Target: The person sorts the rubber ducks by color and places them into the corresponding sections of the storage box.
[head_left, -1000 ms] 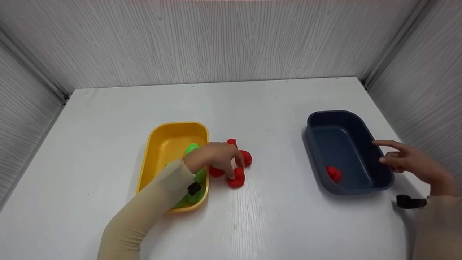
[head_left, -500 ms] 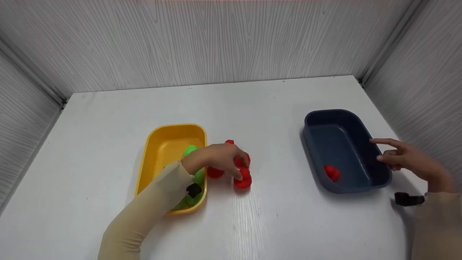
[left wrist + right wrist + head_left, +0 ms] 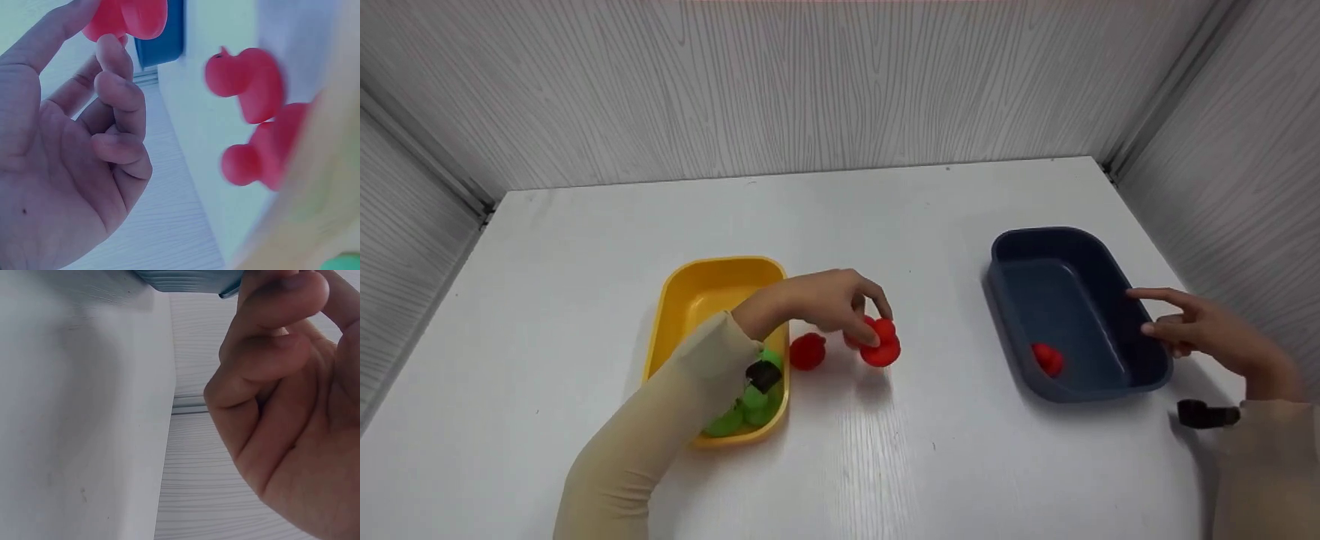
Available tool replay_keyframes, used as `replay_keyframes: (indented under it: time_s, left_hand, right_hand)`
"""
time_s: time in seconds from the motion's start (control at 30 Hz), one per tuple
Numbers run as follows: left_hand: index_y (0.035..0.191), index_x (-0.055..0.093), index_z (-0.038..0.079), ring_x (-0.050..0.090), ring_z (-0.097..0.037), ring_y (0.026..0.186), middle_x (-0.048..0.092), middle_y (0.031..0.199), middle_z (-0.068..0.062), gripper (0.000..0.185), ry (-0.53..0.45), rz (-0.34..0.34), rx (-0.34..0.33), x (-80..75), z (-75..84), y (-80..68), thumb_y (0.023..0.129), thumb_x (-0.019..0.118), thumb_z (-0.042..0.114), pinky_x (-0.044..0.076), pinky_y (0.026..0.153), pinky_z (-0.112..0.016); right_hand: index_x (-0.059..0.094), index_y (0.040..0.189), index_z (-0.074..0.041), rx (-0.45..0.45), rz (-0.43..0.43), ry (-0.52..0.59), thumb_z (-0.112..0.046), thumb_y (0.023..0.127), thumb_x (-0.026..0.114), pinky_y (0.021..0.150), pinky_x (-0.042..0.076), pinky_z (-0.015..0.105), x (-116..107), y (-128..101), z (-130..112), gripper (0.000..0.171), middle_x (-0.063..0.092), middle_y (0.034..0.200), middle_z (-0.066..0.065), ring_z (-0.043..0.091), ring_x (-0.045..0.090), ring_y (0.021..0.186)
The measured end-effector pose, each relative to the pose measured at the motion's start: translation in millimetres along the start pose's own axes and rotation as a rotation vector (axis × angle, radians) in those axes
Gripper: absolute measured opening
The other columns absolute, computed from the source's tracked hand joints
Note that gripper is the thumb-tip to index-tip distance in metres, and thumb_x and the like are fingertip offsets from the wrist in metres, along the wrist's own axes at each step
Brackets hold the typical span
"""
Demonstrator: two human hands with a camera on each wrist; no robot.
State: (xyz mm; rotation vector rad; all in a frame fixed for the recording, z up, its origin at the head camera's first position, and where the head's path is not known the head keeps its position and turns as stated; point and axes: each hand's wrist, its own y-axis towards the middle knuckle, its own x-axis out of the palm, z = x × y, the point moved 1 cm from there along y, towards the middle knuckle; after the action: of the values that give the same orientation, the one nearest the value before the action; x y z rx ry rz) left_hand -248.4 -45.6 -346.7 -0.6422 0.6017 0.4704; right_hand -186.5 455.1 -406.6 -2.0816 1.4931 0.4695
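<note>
Pinching one red toy duck (image 3: 880, 349) between the thumb and fingertips of our left hand (image 3: 825, 304), we held it just clear of the white table (image 3: 885, 465), its shadow falling on the surface below. In the left wrist view that duck (image 3: 126, 18) sat at the tips of the thumb and first finger, with the remaining fingers (image 3: 121, 126) curled loosely toward the palm and touching nothing. We judged the light fingertip grip suited so small and soft-looking a piece.

Two more red ducks (image 3: 253, 115) lay on the table just beside the yellow tray (image 3: 682, 300); from the head camera we could plainly make out only one of them (image 3: 808, 351), since our hand covered the spot next to it. Green pieces (image 3: 746, 409) were gathered at the near end of the yellow tray, partly under our sleeve (image 3: 660, 442).

Well apart to the right, the dark blue tray (image 3: 1117, 270) held a single red duck (image 3: 1048, 359) near its front wall. Our right hand (image 3: 1211, 334) hovered at that tray's outer rim, forefinger stretched out, the other fingers loosely bent and holding nothing; whether it touched the rim we could not tell. We judged it was placed there to steady the tray.
</note>
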Motion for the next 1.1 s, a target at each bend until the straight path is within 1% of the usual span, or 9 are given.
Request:
replay_keyframes:
  time_s: [0.17,0.3,0.43,0.47,0.63,0.8,0.87,0.97,1.1]
  left_hand:
    - [0.119,0.064,0.019,0.058,-0.017,0.078,0.065,0.091,-0.004,0.038,0.009,0.023,0.047,-11.7,17.0,-4.9,0.084,0.073,0.027,0.051,0.067,-0.024]
    - [0.118,0.064,0.018,0.056,-0.017,0.077,0.064,0.088,-0.003,0.035,-0.005,0.039,0.075,-16.0,25.4,-0.8,0.085,0.071,0.029,0.048,0.066,-0.023]
    - [0.114,0.064,0.017,0.053,-0.014,0.073,0.062,0.084,-0.002,0.032,-0.04,0.067,0.084,-15.5,28.5,7.3,0.085,0.07,0.031,0.045,0.065,-0.024]
    - [0.113,0.064,0.016,0.053,-0.013,0.074,0.062,0.083,-0.001,0.032,-0.047,0.085,0.088,-15.2,29.7,9.1,0.085,0.07,0.031,0.045,0.065,-0.024]
    - [0.116,0.062,0.014,0.054,-0.014,0.08,0.061,0.086,-0.002,0.034,-0.094,0.204,0.141,-14.0,38.9,19.2,0.086,0.07,0.027,0.046,0.069,-0.024]
    - [0.118,0.06,0.013,0.054,-0.015,0.085,0.061,0.088,-0.003,0.035,-0.159,0.291,0.188,-13.1,51.1,29.5,0.086,0.07,0.022,0.048,0.072,-0.025]
    - [0.119,0.06,0.013,0.054,-0.014,0.086,0.061,0.088,-0.003,0.035,-0.179,0.311,0.199,-12.3,55.5,34.1,0.086,0.07,0.02,0.048,0.072,-0.025]
    - [0.12,0.061,0.013,0.054,-0.014,0.085,0.061,0.087,-0.003,0.036,-0.196,0.322,0.217,-11.1,61.5,42.4,0.086,0.069,0.019,0.048,0.071,-0.025]
    - [0.121,0.062,0.013,0.053,-0.013,0.084,0.062,0.086,-0.002,0.036,-0.206,0.315,0.243,-9.9,70.7,55.3,0.086,0.068,0.019,0.046,0.07,-0.024]
  right_hand:
    - [0.044,0.141,-0.023,0.048,0.029,-0.054,-0.02,0.097,0.058,0.058,0.042,0.029,0.6,0.6,-2.1,0.046,0.037,0.059,-0.005,0.012,0.047,0.057]
    - [0.044,0.141,-0.022,0.041,0.029,-0.059,-0.02,0.097,0.058,0.059,0.043,0.028,0.1,0.3,-2.7,0.046,0.037,0.059,-0.005,0.013,0.048,0.057]
    - [0.044,0.141,-0.022,0.004,0.008,-0.024,-0.016,0.097,0.056,0.056,0.04,0.03,-0.6,-0.6,-2.1,0.045,0.032,0.059,0.0,0.014,0.045,0.057]
    - [0.044,0.141,-0.021,-0.003,0.002,-0.015,-0.015,0.098,0.056,0.056,0.04,0.03,-0.8,-0.7,-1.9,0.045,0.032,0.059,0.001,0.014,0.045,0.057]
    - [0.044,0.141,-0.022,0.013,0.003,-0.029,-0.017,0.098,0.056,0.059,0.044,0.027,-1.7,-0.7,-1.8,0.045,0.042,0.06,-0.004,0.013,0.05,0.059]
    - [0.045,0.14,-0.022,-0.004,-0.007,0.002,-0.014,0.098,0.056,0.057,0.041,0.029,-1.1,0.0,-1.3,0.044,0.041,0.06,-0.003,0.012,0.048,0.058]
    - [0.044,0.141,-0.021,-0.013,-0.021,0.025,-0.012,0.098,0.055,0.056,0.039,0.031,-0.9,0.2,-0.5,0.045,0.038,0.06,-0.001,0.013,0.046,0.057]
    - [0.042,0.141,-0.02,-0.01,-0.032,0.025,-0.013,0.098,0.054,0.057,0.041,0.03,-1.1,0.0,0.2,0.045,0.038,0.06,0.0,0.014,0.045,0.058]
    - [0.043,0.142,-0.022,0.006,-0.016,-0.004,-0.016,0.098,0.054,0.062,0.046,0.026,-2.0,-0.7,0.2,0.045,0.042,0.061,-0.005,0.012,0.049,0.06]
